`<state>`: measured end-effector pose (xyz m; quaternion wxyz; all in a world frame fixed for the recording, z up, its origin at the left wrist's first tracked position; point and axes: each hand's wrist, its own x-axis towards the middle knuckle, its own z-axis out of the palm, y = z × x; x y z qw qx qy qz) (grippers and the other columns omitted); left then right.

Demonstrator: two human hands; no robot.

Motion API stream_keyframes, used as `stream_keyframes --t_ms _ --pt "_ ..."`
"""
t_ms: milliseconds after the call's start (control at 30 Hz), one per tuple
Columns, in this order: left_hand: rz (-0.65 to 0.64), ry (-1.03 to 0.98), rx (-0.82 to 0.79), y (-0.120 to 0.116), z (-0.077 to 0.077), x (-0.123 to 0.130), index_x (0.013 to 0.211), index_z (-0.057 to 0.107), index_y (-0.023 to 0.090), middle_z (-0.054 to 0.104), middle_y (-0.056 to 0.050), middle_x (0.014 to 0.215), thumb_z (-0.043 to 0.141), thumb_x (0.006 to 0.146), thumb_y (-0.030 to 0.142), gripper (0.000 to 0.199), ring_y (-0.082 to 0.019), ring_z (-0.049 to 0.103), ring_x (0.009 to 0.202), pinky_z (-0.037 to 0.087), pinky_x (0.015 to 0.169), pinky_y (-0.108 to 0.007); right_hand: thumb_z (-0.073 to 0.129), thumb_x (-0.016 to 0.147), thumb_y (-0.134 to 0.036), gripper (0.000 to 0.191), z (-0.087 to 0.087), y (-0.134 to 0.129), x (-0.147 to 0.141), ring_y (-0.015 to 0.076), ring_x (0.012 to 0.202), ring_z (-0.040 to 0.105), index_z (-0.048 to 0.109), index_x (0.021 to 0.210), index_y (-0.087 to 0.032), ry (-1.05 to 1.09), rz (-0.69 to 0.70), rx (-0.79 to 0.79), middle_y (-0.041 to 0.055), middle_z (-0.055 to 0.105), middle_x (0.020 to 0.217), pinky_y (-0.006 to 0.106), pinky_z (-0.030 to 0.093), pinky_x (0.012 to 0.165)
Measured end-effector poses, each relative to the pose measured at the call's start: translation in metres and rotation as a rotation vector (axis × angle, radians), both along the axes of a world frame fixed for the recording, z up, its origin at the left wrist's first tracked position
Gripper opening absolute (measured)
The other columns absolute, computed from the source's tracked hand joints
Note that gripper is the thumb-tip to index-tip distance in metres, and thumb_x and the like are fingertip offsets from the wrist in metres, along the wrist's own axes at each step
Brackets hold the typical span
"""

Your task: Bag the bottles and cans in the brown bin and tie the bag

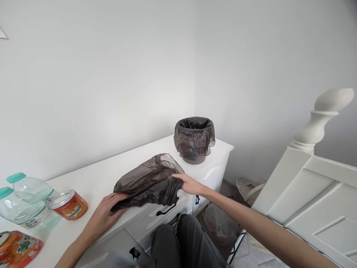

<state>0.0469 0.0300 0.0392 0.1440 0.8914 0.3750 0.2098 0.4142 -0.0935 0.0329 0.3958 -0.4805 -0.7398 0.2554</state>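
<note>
A thin, dark, see-through garbage bag (152, 180) stretches between my hands over the front edge of the white dresser top. My left hand (110, 208) grips its left end, the fingertips partly hidden in the folds. At the other end my right hand (186, 183) is closed on the plastic, with the index finger lying along it. Behind the bag, toward the corner, stands a small trash can (194, 139) lined with another dark bag, its edge folded down over the rim.
On the left of the dresser (92, 178) are two clear bottles (21, 206) with teal caps and two orange cans (71, 205). A white bed post (306, 130) rises at the right. Below it, a plastic bag (219, 221) lies on the floor.
</note>
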Motion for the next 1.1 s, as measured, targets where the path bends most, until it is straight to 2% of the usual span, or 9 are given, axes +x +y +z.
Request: stream_keyframes --t_ms 100,233,367,500,600,733,833,967,1100 --pt "0.135 -0.080 -0.085 -0.009 0.005 0.013 0.094 0.076 0.026 0.080 -0.008 0.102 0.057 0.083 0.069 0.048 -0.033 0.073 0.099 0.057 0.089 -0.039 0.036 0.092 -0.009 0.055 0.009 0.018 0.006 0.0229 0.114 0.071 0.060 0.141 -0.021 0.074 -0.312 0.001 0.0072 0.076 0.119 0.040 0.058 0.099" --pt "0.336 -0.143 -0.136 -0.013 0.006 0.025 0.101 0.069 0.024 0.078 -0.006 0.092 0.048 0.088 0.069 0.052 -0.030 0.072 0.086 0.056 0.078 -0.036 0.039 0.099 -0.017 0.062 0.023 0.018 -0.008 0.0282 0.141 0.054 0.034 0.161 -0.020 -0.028 -0.612 0.212 0.0163 0.057 0.150 0.051 0.048 0.115" --pt "0.410 -0.218 0.048 -0.020 0.004 0.034 0.133 0.058 0.018 0.074 -0.014 0.115 0.048 0.091 0.059 0.059 -0.031 0.072 0.094 0.057 0.084 -0.043 0.048 0.101 -0.022 0.066 0.025 0.003 -0.050 0.0307 0.158 0.026 0.029 0.163 -0.027 -0.358 -0.382 0.474 0.0123 0.033 0.169 0.063 0.024 0.128" --pt "0.155 -0.150 0.432 -0.029 0.005 0.038 0.139 0.061 0.021 0.059 -0.017 0.148 0.046 0.100 0.040 0.046 -0.033 0.056 0.138 0.042 0.116 -0.052 0.043 0.106 -0.028 0.054 0.016 0.023 -0.089 0.0281 0.162 0.015 0.037 0.159 -0.019 -0.566 -0.158 0.552 0.0132 0.030 0.170 0.060 0.016 0.131" --pt "-0.099 0.092 0.404 -0.028 -0.002 0.032 0.142 0.063 0.028 0.060 -0.009 0.152 0.047 0.102 0.042 0.045 -0.030 0.046 0.149 0.031 0.126 -0.052 0.040 0.109 -0.036 0.051 0.011 0.053 -0.096 0.0301 0.160 0.020 0.044 0.155 -0.015 -0.640 -0.140 0.470 0.0165 0.035 0.168 0.059 0.017 0.130" --pt "-0.153 0.309 0.249 -0.024 -0.024 0.006 0.162 0.037 0.030 0.044 -0.005 0.165 0.050 0.102 0.051 0.065 -0.028 0.036 0.156 0.027 0.129 -0.052 0.037 0.111 -0.041 0.050 0.006 0.076 -0.075 0.0297 0.157 0.030 0.047 0.155 -0.020 -0.668 -0.184 0.214 0.0144 0.040 0.166 0.056 0.028 0.126" --pt "-0.165 0.342 0.180 -0.025 -0.035 -0.017 0.166 0.026 0.034 0.038 -0.003 0.168 0.052 0.101 0.050 0.072 -0.028 0.033 0.157 0.030 0.128 -0.051 0.037 0.111 -0.042 0.049 0.003 0.079 -0.048 0.0294 0.154 0.037 0.050 0.153 -0.020 -0.671 -0.181 0.032 0.0152 0.046 0.163 0.053 0.033 0.123" --pt "-0.212 0.278 0.195 -0.030 -0.032 -0.039 0.158 0.046 0.035 0.056 -0.006 0.156 0.062 0.096 0.041 0.064 -0.029 0.052 0.145 0.043 0.120 -0.045 0.040 0.111 -0.041 0.053 0.003 0.067 -0.032 0.0297 0.154 0.037 0.046 0.154 -0.011 -0.595 -0.223 0.030 0.0207 0.047 0.161 0.054 0.026 0.126" --pt "-0.255 0.178 0.357 -0.046 -0.008 -0.035 0.132 0.069 0.033 0.073 -0.006 0.130 0.055 0.088 0.014 0.050 -0.026 0.069 0.117 0.056 0.099 -0.038 0.057 0.101 -0.057 0.073 0.000 0.029 -0.055 0.0282 0.157 0.031 0.039 0.160 -0.019 -0.435 0.045 0.164 0.0140 0.043 0.165 0.051 0.022 0.129"
